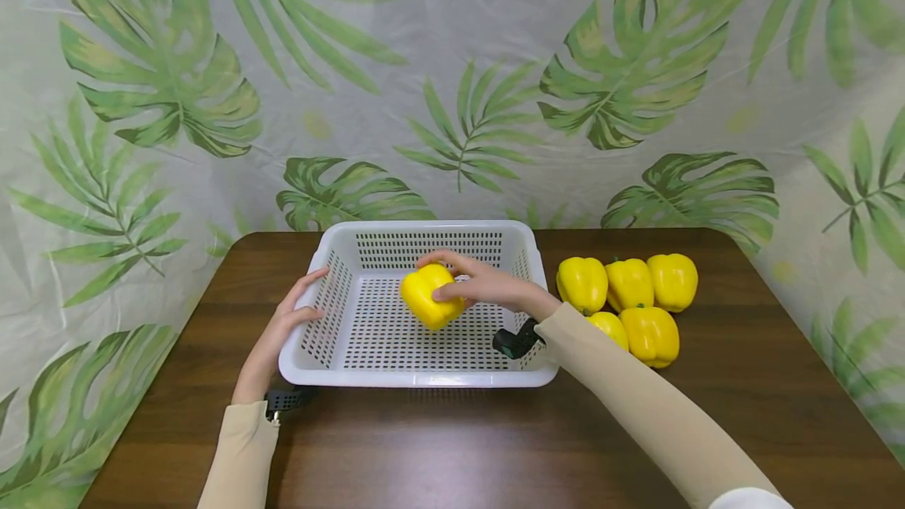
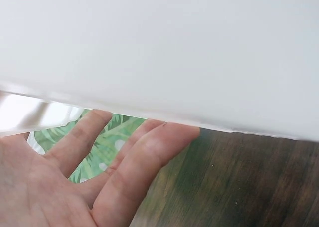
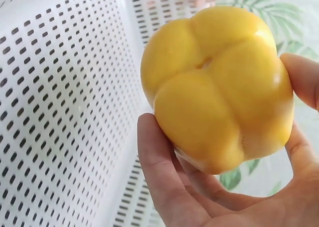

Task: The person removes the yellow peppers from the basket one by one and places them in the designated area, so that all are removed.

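My right hand holds a yellow bell pepper over the inside of a white perforated plastic basket. The thumb and fingers lie on opposite sides of the pepper, and its lobed bottom end faces the right wrist camera. My left hand rests on the basket's left rim, with fingers and thumb reaching over the edge. In the left wrist view the basket's pale outer side covers the tips of those fingers.
On the brown wooden table, several more yellow bell peppers sit close together to the right of the basket; my right sleeve partly covers one. A leaf-patterned cloth hangs behind the table.
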The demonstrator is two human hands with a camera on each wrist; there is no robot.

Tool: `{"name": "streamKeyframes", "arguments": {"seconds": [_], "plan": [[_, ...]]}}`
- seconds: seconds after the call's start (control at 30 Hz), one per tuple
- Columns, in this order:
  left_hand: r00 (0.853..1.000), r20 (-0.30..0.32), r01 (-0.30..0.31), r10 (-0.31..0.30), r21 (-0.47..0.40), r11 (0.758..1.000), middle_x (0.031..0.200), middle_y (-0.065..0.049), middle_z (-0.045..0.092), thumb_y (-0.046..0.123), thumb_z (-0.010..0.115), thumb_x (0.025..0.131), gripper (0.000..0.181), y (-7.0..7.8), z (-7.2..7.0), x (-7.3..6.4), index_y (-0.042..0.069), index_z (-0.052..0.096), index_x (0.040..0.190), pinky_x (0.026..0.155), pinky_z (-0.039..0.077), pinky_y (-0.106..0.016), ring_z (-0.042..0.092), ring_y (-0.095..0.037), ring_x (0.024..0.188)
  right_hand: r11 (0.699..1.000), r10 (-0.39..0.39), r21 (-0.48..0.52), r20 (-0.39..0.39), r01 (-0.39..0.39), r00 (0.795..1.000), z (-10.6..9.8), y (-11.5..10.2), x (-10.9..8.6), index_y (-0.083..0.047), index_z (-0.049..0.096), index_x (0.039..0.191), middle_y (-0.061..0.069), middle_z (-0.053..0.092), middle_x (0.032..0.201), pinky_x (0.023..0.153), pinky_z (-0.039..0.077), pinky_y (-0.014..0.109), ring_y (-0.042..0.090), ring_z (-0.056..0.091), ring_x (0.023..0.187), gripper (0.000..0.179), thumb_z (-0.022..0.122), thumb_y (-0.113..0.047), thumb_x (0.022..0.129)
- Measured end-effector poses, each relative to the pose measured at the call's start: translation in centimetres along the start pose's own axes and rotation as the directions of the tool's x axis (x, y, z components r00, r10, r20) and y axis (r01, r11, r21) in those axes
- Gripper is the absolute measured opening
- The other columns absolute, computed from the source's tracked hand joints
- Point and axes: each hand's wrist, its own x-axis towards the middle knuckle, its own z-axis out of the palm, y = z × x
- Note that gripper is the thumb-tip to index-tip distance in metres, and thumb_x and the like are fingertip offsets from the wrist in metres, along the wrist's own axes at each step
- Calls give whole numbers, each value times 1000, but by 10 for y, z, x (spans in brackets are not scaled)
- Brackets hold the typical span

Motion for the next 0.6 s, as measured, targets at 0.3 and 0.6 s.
{"name": "streamKeyframes", "arguments": {"seconds": [0.3, 0.6], "plan": [[1000, -5, 13, -14, -31, 999, 154, -20, 14, 0, 39, 93, 62, 0, 0, 2, 21, 25, 150, 80, 49, -49, 34, -49, 123, 999, 8, 51, -73, -5, 997, -18, 6, -22, -21, 39, 141, 11, 43, 130, 79, 51, 42, 33, 46, 108, 54, 60, -22, 91], [1000, -16, 5, -6, -14, 1000, 153, -23, 15, 1, 41, 92, 62, 0, 1, 3, 21, 27, 150, 77, 51, -47, 35, -51, 121, 998, 27, 55, -155, -18, 988, -28, 4, -49, -22, 36, 143, 13, 41, 135, 85, 48, 44, 33, 46, 111, 54, 59, -24, 94]]}}
